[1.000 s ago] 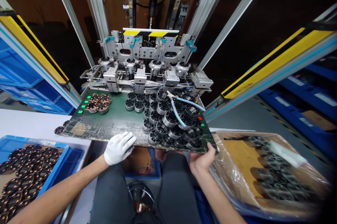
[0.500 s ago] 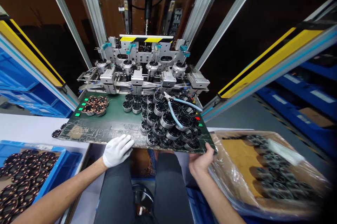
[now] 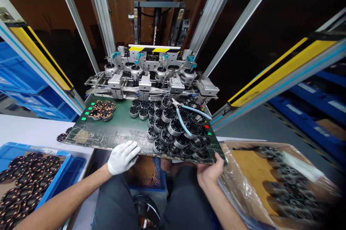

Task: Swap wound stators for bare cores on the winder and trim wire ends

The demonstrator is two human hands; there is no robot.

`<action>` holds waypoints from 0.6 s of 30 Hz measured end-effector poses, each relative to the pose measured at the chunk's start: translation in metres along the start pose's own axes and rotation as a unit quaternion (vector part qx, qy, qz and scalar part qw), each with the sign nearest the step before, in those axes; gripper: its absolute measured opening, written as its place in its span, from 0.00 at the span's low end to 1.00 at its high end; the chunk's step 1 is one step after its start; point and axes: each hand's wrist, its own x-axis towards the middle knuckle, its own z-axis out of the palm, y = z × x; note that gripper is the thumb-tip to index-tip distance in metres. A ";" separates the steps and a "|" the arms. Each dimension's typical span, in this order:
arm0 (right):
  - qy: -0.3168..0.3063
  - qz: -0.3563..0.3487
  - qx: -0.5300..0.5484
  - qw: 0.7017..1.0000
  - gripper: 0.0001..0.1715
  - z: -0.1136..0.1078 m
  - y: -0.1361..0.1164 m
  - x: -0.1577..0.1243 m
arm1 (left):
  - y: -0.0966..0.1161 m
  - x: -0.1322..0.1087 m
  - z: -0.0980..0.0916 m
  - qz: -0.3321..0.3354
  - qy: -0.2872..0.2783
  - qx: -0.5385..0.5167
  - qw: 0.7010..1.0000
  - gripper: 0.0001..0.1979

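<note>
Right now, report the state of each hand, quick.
Left hand: open, gloved, resting on the near edge of the green worktop.
Right hand: closed on the worktop's near right corner, thumb on top.

The white-gloved left hand lies palm down, fingers extended close together, its forearm slanting in from lower left. The bare right hand turns palm upward, thumb raised, its other fingers mostly hidden.

Backdrop: I see dark brown panels
Posts: aluminium
Floor: grey
Left: stacked blue bins
Right: blue racks
</note>
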 end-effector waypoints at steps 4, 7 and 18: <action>0.002 -0.001 0.003 1.000 0.29 -0.001 0.001 0.001 | 0.000 0.000 -0.001 0.003 0.001 -0.001 1.000 0.17; 0.002 -0.003 0.004 1.000 0.26 0.001 0.000 0.000 | 0.000 0.000 -0.001 0.003 0.001 0.000 1.000 0.17; 0.027 -0.009 0.002 1.000 0.29 0.007 -0.004 -0.010 | 0.002 -0.003 0.001 0.000 -0.013 0.002 1.000 0.17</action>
